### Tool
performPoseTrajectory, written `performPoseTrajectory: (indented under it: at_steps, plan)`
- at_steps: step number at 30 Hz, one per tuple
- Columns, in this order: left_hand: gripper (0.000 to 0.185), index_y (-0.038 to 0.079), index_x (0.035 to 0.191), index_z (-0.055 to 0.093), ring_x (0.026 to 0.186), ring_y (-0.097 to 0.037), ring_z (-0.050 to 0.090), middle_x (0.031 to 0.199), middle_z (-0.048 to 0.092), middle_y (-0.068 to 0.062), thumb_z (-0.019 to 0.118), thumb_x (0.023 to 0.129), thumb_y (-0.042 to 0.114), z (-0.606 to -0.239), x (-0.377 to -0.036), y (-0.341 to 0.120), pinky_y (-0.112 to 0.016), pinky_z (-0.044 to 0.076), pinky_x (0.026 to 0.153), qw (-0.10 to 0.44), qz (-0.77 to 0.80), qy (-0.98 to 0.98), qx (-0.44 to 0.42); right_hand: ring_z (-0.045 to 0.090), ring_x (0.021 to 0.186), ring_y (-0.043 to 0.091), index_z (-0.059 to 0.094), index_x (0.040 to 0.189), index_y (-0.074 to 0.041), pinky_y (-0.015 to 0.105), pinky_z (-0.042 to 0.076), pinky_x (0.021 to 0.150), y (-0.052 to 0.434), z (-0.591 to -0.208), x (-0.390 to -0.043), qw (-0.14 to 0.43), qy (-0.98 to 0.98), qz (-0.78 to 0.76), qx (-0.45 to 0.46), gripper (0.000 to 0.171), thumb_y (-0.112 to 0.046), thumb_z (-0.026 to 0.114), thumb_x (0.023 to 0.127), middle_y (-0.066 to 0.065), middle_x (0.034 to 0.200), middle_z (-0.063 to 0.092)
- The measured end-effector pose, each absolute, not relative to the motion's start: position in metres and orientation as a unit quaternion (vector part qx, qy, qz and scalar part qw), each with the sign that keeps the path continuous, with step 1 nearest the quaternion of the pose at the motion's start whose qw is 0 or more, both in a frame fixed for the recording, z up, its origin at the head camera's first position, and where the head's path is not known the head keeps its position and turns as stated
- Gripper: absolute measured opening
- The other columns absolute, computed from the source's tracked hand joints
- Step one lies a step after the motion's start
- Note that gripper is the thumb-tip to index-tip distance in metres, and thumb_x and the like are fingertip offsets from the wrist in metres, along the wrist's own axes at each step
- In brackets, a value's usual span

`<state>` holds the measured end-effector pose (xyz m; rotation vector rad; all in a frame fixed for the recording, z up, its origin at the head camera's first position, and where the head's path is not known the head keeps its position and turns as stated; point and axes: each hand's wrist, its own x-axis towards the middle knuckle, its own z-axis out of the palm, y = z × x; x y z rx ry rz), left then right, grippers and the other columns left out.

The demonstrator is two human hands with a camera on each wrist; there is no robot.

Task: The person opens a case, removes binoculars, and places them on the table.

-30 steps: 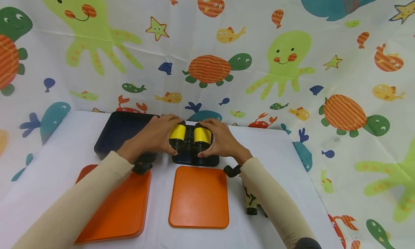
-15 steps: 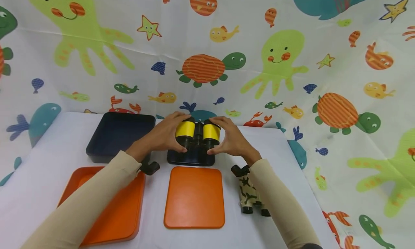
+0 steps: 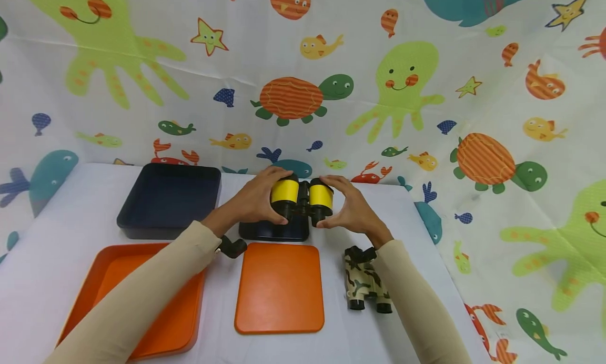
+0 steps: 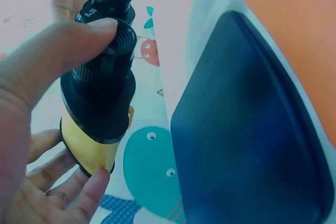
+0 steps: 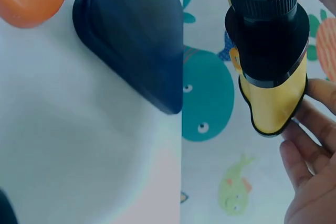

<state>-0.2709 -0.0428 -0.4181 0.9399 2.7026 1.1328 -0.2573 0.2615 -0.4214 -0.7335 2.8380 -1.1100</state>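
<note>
Both hands hold a pair of black and yellow binoculars (image 3: 285,191), raised over a dark blue lid (image 3: 265,230). My left hand (image 3: 258,196) grips the left barrel, its thumb on the eyepiece end and its fingers at the far end, as the left wrist view shows. On the other barrel, my right hand (image 3: 352,206) has its thumb at the eyepiece and its fingertips at the yellow far end (image 5: 273,106). Under the right forearm lies a second pair of binoculars (image 3: 358,280), camouflage-patterned, partly hidden by the wrist camera.
A dark blue box (image 3: 168,198) stands at the back left. In front of it is an orange box (image 3: 189,322), partly covered by the left sleeve. An orange lid (image 3: 279,287) lies at the table's middle. A sea-animal-print cloth (image 3: 265,48) hangs behind the white table.
The yellow binoculars have been lifted off the dark blue lid and moved to the right, held by both hands. More of the camouflage binoculars shows. The head view has shifted slightly.
</note>
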Motion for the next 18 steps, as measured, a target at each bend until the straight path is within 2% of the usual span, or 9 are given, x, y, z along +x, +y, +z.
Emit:
performPoseTrajectory:
  at_steps: [5,14,18]
  plan:
    - [0.113,0.014,0.163,0.041,0.143,-0.038,0.048,0.164,0.041,-0.014,0.098,0.068,0.035,-0.423,-0.274,-0.033,-0.064,0.04,0.121,0.043,0.404,0.861,0.307,0.044,0.15,0.03,0.047,0.161,-0.023,0.066,0.035,0.123,0.275,-0.426,-0.257,0.009,0.892,-0.384,-0.238,0.11,-0.039,0.102,0.068,0.002,0.165,0.044]
    - [0.113,0.016,0.164,0.038,0.14,-0.034,0.049,0.166,0.04,-0.012,0.099,0.07,0.035,-0.429,-0.275,-0.016,-0.058,0.038,0.125,0.075,0.431,0.847,0.301,0.042,0.152,0.032,0.046,0.161,-0.016,0.058,0.034,0.127,0.294,-0.434,-0.252,0.027,0.867,-0.438,-0.235,0.105,-0.024,0.101,0.072,0.008,0.165,0.042]
    - [0.113,0.019,0.164,0.037,0.134,-0.035,0.054,0.167,0.038,-0.011,0.099,0.071,0.036,-0.429,-0.274,-0.01,-0.055,0.046,0.119,0.091,0.454,0.837,0.292,0.041,0.153,0.032,0.046,0.162,-0.015,0.056,0.033,0.128,0.3,-0.434,-0.251,0.032,0.854,-0.467,-0.228,0.103,-0.017,0.1,0.073,0.008,0.166,0.041]
